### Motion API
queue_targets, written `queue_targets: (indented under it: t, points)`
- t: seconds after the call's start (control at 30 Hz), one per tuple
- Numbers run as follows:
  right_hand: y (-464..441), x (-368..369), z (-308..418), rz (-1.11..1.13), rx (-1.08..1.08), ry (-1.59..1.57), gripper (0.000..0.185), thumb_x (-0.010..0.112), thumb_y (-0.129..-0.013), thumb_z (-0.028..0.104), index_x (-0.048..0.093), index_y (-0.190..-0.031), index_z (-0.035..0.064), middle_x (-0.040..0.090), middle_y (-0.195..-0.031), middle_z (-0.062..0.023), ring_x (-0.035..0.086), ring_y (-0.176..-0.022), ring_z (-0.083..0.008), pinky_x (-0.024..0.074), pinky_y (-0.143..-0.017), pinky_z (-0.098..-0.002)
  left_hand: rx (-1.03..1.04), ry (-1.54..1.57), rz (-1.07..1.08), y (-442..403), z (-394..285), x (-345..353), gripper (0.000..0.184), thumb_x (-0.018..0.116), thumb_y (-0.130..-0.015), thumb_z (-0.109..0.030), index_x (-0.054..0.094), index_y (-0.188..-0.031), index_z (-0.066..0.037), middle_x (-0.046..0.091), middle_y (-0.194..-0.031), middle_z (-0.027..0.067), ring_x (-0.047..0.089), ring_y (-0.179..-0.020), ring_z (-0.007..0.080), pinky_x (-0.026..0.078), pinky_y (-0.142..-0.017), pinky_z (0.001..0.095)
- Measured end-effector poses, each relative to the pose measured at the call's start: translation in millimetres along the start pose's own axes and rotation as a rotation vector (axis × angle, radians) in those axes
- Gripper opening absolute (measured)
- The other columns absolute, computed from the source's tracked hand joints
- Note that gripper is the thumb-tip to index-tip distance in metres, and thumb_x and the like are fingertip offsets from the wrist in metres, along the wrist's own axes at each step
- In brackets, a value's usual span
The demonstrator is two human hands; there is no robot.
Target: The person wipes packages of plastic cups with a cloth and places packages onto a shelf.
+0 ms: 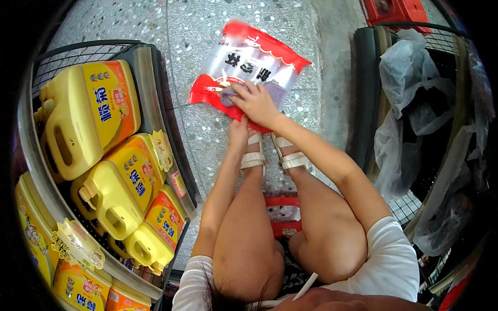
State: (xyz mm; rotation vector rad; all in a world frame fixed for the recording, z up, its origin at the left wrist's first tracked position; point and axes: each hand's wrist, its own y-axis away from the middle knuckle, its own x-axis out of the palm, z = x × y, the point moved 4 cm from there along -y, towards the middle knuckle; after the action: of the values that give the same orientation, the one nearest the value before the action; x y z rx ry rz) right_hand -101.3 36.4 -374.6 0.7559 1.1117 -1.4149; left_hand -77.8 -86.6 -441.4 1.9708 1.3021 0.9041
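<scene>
A red and clear plastic package (259,59) with dark printed characters and stacked items inside lies above my feet, over the speckled floor. My right hand (257,103) presses a purple-grey cloth (229,96) against the lower left part of the package, its fingers bent over the cloth. My left hand (239,132) is at the package's bottom red edge, with its fingers closed on that edge. Part of the package's lower side is hidden behind my right hand.
Yellow jugs (78,119) fill the wire shelf (155,103) at left. On the right, a rack (365,98) holds crumpled clear plastic bags (407,67). A red crate (397,11) stands at top right. A red stool (282,202) shows between my legs.
</scene>
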Motion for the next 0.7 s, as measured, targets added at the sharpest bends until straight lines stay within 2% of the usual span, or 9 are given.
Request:
queue_targets:
  t: [0.03,0.07,0.13,0.23,0.37,0.5,0.63,0.7]
  points:
    - [-2.0,2.6,-7.4,-0.003,-0.024,0.018,0.034,0.056,-0.083,0.019,0.065,-0.115,0.0172,0.053,-0.123,-0.0025,0.050,-0.111,-0.0258,0.0428,-0.084,-0.0408,-0.027,0.083,-0.011,0.4,6.0,-2.4,0.027,0.047,-0.102,-0.022,0.056,-0.117,-0.001,0.068,-0.098,0.0102,0.069,-0.075,0.0175,0.057,-0.063,0.0280]
    - [-3.9,4.9,-17.9,-0.019,0.048,0.034,0.035,0.056,-0.083,0.018,0.065,-0.117,0.0180,0.053,-0.124,-0.0031,0.050,-0.111,-0.0262,0.0428,-0.084,-0.0414,-0.054,0.165,-0.022,0.5,11.5,-5.7,0.026,0.047,-0.102,-0.022,0.057,-0.115,-0.002,0.069,-0.097,0.0098,0.069,-0.074,0.0175,0.058,-0.061,0.0272]
    - [-8.9,2.8,-37.8,-0.046,0.193,0.070,0.038,0.055,-0.083,0.017,0.063,-0.121,0.0196,0.053,-0.124,-0.0044,0.050,-0.111,-0.0272,0.0427,-0.085,-0.0425,-0.071,0.126,-0.014,2.0,14.7,-10.7,0.029,0.048,-0.102,-0.026,0.058,-0.113,-0.001,0.069,-0.101,0.0123,0.071,-0.081,0.0195,0.059,-0.066,0.0290]
    - [-20.8,-5.3,-69.1,-0.052,0.252,0.173,0.044,0.055,-0.083,0.015,0.060,-0.127,0.0209,0.053,-0.125,-0.0064,0.050,-0.111,-0.0296,0.0424,-0.086,-0.0444,-0.125,0.117,0.004,1.3,21.8,-13.6,0.030,0.050,-0.101,-0.027,0.057,-0.114,-0.001,0.069,-0.105,0.0135,0.071,-0.087,0.0214,0.059,-0.072,0.0307]
    - [-34.7,-1.4,-109.3,-0.041,0.560,0.198,0.044,0.053,-0.086,0.013,0.060,-0.129,0.0214,0.052,-0.127,-0.0079,0.047,-0.114,-0.0324,0.0415,-0.090,-0.0480,-0.121,0.162,0.030,4.8,15.5,-8.2,0.030,0.051,-0.101,-0.027,0.057,-0.113,0.000,0.068,-0.107,0.0137,0.070,-0.090,0.0218,0.059,-0.073,0.0315]
    - [-36.3,-1.7,-114.4,-0.054,0.541,0.204,0.044,0.051,-0.087,0.012,0.060,-0.129,0.0223,0.051,-0.130,-0.0086,0.046,-0.116,-0.0335,0.0409,-0.093,-0.0488,-0.137,0.191,0.014,2.3,10.4,-8.1,0.028,0.053,-0.100,-0.025,0.056,-0.114,0.000,0.067,-0.106,0.0119,0.068,-0.093,0.0219,0.059,-0.077,0.0338]
    - [-34.6,-6.9,-107.7,-0.080,0.547,0.138,0.047,0.056,-0.083,0.008,0.061,-0.128,0.0223,0.053,-0.129,-0.0090,0.047,-0.115,-0.0337,0.0416,-0.092,-0.0468,0.060,0.318,-0.091,-9.8,-20.8,-27.4,0.026,0.055,-0.099,-0.021,0.055,-0.116,-0.003,0.067,-0.104,0.0088,0.068,-0.089,0.0201,0.057,-0.078,0.0343]
    - [-38.0,-11.2,-88.6,-0.100,0.473,0.098,0.047,0.056,-0.082,0.007,0.062,-0.127,0.0221,0.054,-0.128,-0.0095,0.049,-0.113,-0.0336,0.0425,-0.090,-0.0467,0.152,0.320,-0.166,-17.6,-36.8,-43.1,0.028,0.054,-0.099,-0.020,0.054,-0.120,-0.002,0.066,-0.105,0.0088,0.066,-0.087,0.0166,0.057,-0.076,0.0320]
